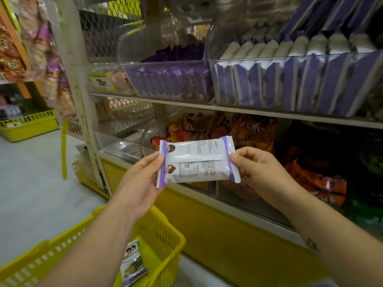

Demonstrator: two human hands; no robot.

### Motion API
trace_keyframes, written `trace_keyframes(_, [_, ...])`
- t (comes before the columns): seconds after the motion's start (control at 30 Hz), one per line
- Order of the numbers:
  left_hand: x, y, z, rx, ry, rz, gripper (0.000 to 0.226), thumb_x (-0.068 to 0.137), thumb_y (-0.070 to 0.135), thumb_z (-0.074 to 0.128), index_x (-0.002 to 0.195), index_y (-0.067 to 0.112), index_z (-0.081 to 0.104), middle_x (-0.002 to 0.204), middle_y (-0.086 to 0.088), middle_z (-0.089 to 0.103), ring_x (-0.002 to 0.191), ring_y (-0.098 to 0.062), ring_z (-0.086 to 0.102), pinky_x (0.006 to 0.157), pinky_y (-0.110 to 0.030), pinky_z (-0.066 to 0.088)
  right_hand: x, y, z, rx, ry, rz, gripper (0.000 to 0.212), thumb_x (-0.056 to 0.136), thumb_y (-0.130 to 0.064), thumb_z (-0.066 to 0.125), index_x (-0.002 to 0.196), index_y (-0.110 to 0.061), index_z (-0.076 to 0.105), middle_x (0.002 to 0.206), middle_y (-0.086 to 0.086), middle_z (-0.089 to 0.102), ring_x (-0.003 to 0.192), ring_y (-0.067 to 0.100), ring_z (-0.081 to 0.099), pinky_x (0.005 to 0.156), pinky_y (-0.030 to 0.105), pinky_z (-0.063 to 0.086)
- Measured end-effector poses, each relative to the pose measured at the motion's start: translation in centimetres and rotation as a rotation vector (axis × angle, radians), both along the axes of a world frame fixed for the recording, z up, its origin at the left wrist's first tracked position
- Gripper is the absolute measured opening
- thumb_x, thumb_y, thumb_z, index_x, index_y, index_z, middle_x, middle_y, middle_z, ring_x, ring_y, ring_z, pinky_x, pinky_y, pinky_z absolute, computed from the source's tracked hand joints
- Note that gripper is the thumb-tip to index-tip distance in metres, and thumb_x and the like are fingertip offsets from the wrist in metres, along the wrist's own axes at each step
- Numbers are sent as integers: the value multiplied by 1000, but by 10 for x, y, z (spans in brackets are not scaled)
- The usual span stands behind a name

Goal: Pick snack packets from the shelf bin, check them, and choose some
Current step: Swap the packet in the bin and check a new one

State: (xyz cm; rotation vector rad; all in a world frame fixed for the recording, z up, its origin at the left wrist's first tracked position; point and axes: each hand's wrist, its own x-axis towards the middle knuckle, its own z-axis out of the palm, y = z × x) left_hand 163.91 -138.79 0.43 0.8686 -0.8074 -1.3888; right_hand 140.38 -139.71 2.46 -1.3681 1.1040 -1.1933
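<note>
A white snack packet (196, 162) with purple ends is held level in front of the shelves, its printed back side facing me. My left hand (141, 181) pinches its left end and my right hand (261, 172) pinches its right end. Above, a clear shelf bin (290, 65) holds several upright purple-and-white packets of the same kind. Beside it on the left, another clear bin (165, 79) holds smaller purple packets. Low at the left, a yellow basket (172, 243) hangs under my left forearm with one snack packet (132, 262) lying inside.
The lower shelf holds orange and red snack bags (252, 131). A yellow shelf base (217, 230) runs below it. A second yellow basket (27, 125) stands at the far left on the pale floor. A white shelf post (80, 104) rises at the left.
</note>
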Motion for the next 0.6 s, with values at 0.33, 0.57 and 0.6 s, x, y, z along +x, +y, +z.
trace_keyframes(0.33, [13,12,7,42,-153,-32,14,71,22,68,83,19,74,65,8,67,44,0,48,39,-11,37,-6,3,-2,28,71,10,19,96,-24,55,94,-8,65,66,12,66,44,10,53,47,17,42])
trace_keyframes(0.57, [16,14,6,-37,-127,-32,35,79,37,62,93,8,76,98,-12,75,82,-19,73,65,-24,58,-3,5,1,96,-171,108,40,100,-41,41,101,-16,72,97,7,76,86,26,74,66,24,59])
trace_keyframes(0.6, [15,13,5,-32,-136,-22,37,78,40,63,91,8,77,98,-11,76,83,-19,73,66,-24,58,-2,5,0,93,-164,105,40,99,-42,43,99,-15,73,97,8,76,86,27,74,67,25,59])
